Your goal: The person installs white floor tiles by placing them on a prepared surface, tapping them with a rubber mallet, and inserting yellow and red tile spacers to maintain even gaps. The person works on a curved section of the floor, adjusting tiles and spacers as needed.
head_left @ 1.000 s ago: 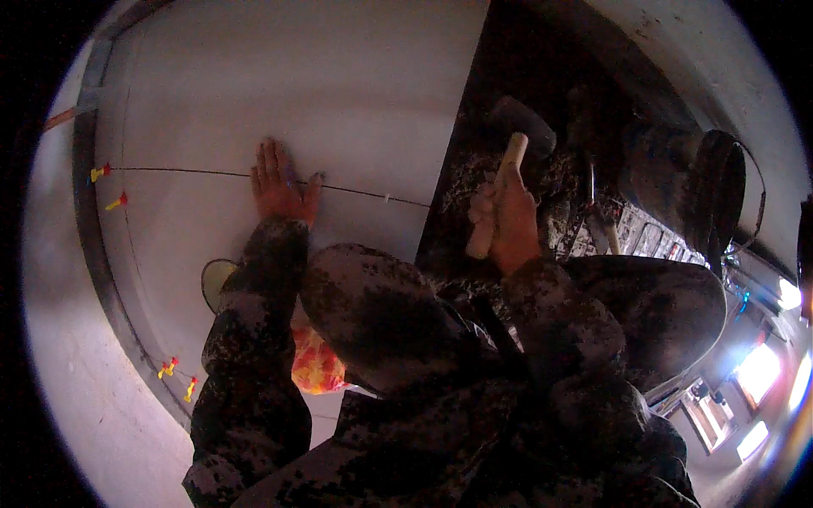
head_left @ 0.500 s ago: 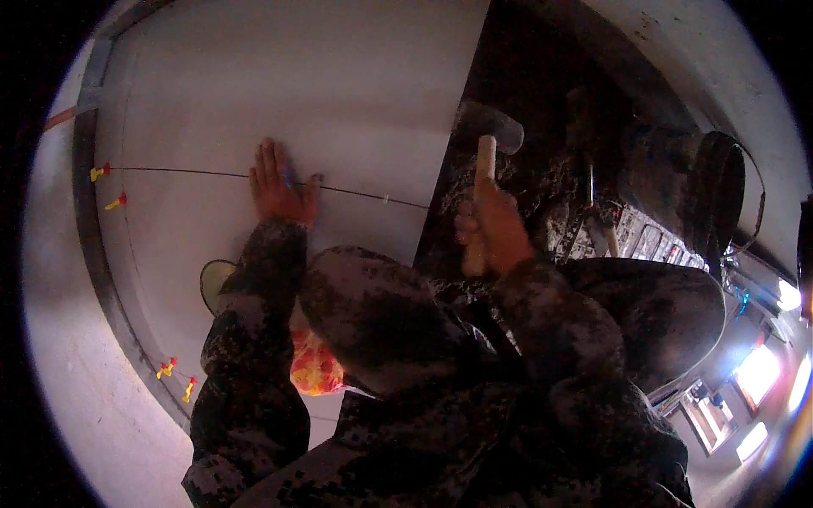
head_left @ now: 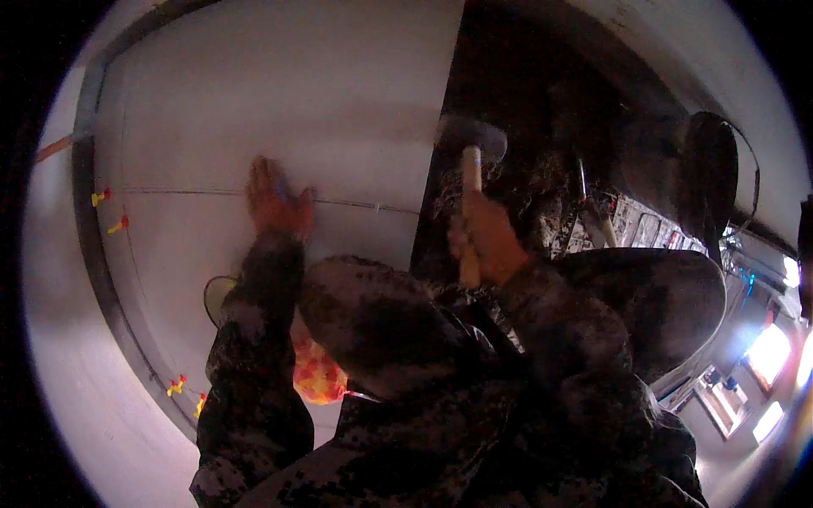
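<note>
My left hand (head_left: pixel 278 207), slightly blurred, is open with its fingers stretched over a large pale tile (head_left: pixel 296 93), at the thin dark joint line between tiles. Whether the palm presses on the surface I cannot tell. My right hand (head_left: pixel 495 241) is closed around the light wooden handle of a mallet (head_left: pixel 472 169). The mallet's greyish head, smeared by motion, hangs over the tile's right edge, beside a dark, rough bed of mortar (head_left: pixel 538 182).
Red and yellow tile levelling clips (head_left: pixel 118 224) sit along the left border. A dark bucket (head_left: pixel 711 182) stands at the right, with a wooden-handled tool (head_left: pixel 603 224) nearer me. A red and yellow bag (head_left: pixel 319 372) lies by my knee.
The whole view has shifted slightly. The mallet's head now overlaps the tile edge a little more. My left hand's fingers look more bunched and blurred; my right hand keeps its grip.
</note>
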The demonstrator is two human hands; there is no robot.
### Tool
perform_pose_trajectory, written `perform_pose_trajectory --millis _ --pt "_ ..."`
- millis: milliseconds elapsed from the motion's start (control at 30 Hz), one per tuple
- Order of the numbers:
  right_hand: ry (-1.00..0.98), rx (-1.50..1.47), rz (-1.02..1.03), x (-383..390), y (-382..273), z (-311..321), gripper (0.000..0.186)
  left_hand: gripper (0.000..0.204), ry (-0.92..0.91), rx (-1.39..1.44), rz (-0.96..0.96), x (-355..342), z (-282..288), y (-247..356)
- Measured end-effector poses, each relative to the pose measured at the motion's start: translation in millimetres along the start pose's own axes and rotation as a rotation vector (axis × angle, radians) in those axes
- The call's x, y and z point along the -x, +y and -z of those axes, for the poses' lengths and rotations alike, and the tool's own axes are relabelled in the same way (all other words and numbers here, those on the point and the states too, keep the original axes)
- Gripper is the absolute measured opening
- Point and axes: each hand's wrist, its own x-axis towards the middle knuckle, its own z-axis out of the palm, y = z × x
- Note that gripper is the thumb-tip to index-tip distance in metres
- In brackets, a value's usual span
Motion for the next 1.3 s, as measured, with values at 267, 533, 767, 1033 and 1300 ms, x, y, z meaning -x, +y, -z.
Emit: perform_pose_trajectory --millis 267,533,767,1033,1300 --pt "-0.029 0.192 -0.292 58.4 35.8 6.6 0.047 0.091 0.133 -0.037 -0.116 3.4 -8.8 -5.5" --pt "-0.048 0.319 -0.487 85.1 31.4 -6.5 0.085 0.09 0.049 -0.044 -0.048 3.3 -3.8 -2.8" --pt "-0.072 0.1 -0.418 89.0 23.7 -12.9 0.077 0.089 0.01 -0.017 -0.005 5.9 -5.1 -4.9" --pt "0.025 0.192 -0.358 60.2 17.5 -5.3 0.045 0.091 0.053 -0.037 -0.039 7.0 -8.7 -11.2" --pt "0.03 -0.008 -0.418 74.2 33.2 -2.9 0.04 0.094 0.071 0.049 -0.05 10.3 -15.7 -21.5"
